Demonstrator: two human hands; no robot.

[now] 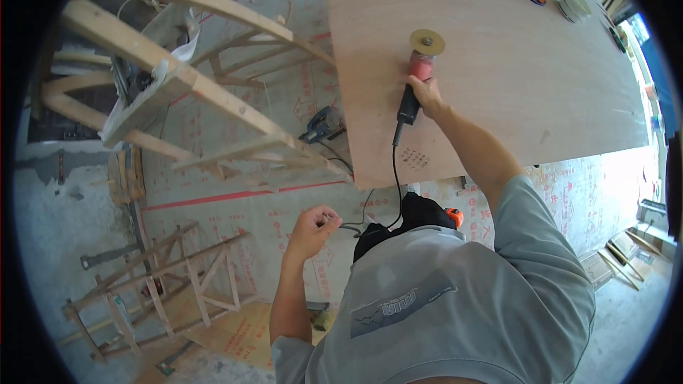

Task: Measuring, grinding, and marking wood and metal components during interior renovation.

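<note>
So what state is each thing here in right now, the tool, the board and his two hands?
Angle grinder: lying on the board, disc flat, gripped by the right hand.
Plywood sheet: flat, uncut where visible.
Right hand: closed round the grinder's handle.
Left hand: loosely curled, apparently empty, off the board.

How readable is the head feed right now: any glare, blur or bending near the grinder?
Head view: even daylight, the right hand and red angle grinder sharp on the plywood sheet; glare washes out the far right rim; fisheye bends the wooden frame and the sheet's edges; the left hand is slightly soft.
</note>
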